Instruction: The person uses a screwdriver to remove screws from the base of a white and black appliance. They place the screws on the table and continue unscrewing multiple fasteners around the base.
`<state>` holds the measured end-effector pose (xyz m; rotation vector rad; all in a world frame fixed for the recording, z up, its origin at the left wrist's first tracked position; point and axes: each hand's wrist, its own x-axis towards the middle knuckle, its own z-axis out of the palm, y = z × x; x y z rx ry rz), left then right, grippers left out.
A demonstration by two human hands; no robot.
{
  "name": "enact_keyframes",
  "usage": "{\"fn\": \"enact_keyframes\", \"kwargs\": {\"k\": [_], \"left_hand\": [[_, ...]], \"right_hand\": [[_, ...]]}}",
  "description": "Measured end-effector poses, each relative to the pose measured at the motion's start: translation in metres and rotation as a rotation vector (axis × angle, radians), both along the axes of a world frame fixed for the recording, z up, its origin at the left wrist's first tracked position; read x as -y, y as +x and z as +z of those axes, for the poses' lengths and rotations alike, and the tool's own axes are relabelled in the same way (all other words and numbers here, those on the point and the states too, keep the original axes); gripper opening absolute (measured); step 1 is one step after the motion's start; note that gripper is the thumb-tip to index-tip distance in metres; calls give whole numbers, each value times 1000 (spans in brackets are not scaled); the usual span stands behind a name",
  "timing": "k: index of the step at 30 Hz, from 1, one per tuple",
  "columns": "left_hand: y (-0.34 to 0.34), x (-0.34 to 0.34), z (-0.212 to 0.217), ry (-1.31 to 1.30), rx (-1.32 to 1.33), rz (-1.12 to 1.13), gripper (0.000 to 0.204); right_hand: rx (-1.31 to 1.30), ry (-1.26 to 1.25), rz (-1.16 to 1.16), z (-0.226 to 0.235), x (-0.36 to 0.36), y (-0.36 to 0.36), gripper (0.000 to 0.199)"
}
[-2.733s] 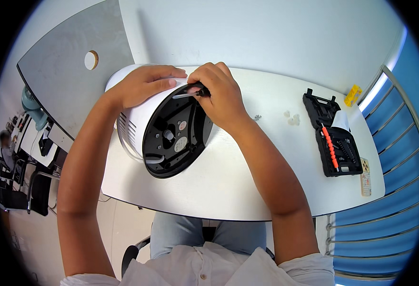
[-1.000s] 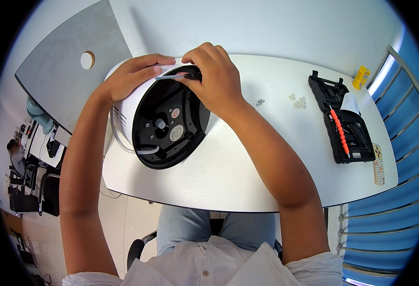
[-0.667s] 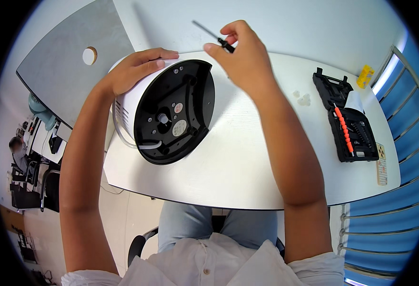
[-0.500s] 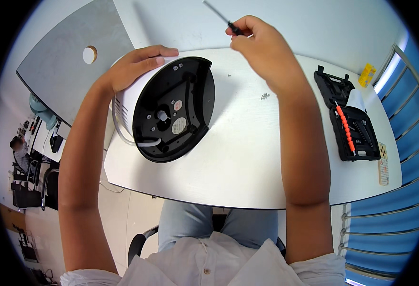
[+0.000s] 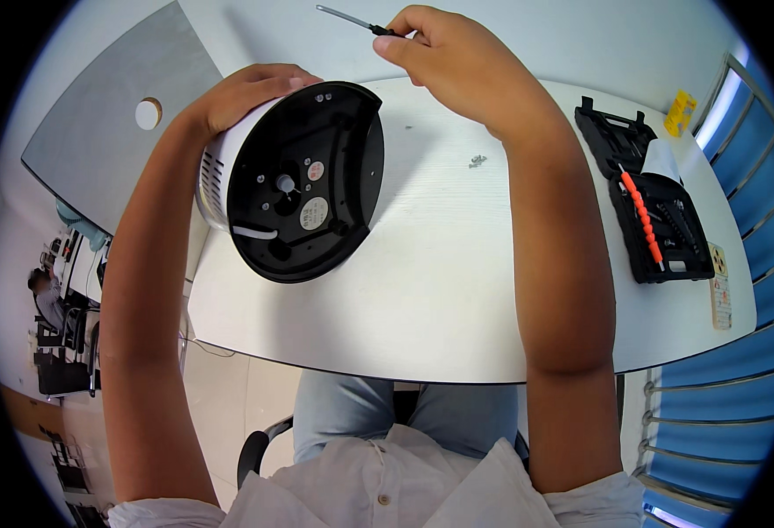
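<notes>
1. Your left hand (image 5: 251,88) lies flat over the top of the round white appliance (image 5: 295,180), fingers curled on its upper edge and pressed against the casing, steadying it.
2. The appliance is tipped on its side on the left part of the white table (image 5: 457,282), with its black circular base plate (image 5: 303,185) turned toward you.
3. On that base plate sit two small round labels: a reddish one (image 5: 316,170) near the middle and a larger pale one (image 5: 313,213) just below it. A short white strip (image 5: 255,233) lies near the lower left of the plate.
4. Your right hand (image 5: 457,57) is raised beyond the far edge of the table, well apart from the appliance, with its fingers pinched shut on the handle of a thin screwdriver (image 5: 352,19). The shaft points to the left.
5. A few small loose screws (image 5: 476,161) lie on the table just beside your right forearm.
6. At the right end of the table an open black tool case (image 5: 642,202) holds an orange-handled tool (image 5: 642,216), with a white slip of paper (image 5: 664,160) at its far side.
7. A narrow pale card (image 5: 719,286) lies near the table's right edge, and a small yellow object (image 5: 680,113) sits beyond the case.
8. A grey panel with a round hole (image 5: 114,132) adjoins the table on the left.
</notes>
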<state>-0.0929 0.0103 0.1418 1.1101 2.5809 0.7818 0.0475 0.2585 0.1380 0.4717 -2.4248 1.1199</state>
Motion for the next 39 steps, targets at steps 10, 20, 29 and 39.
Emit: {"fn": "enact_keyframes", "kwargs": {"k": [10, 20, 29, 39], "left_hand": [[3, 7, -3, 50, -17, -7, 51], [21, 29, -12, 191, -15, 22, 52], [28, 38, -13, 207, -91, 8, 51], [25, 40, -16, 222, -98, 3, 52]], "right_hand": [[-48, 209, -121, 4, -9, 15, 20], [7, 381, -52, -11, 23, 15, 15], [19, 364, -65, -8, 34, 21, 14], [101, 417, -69, -4, 42, 22, 20]]}}
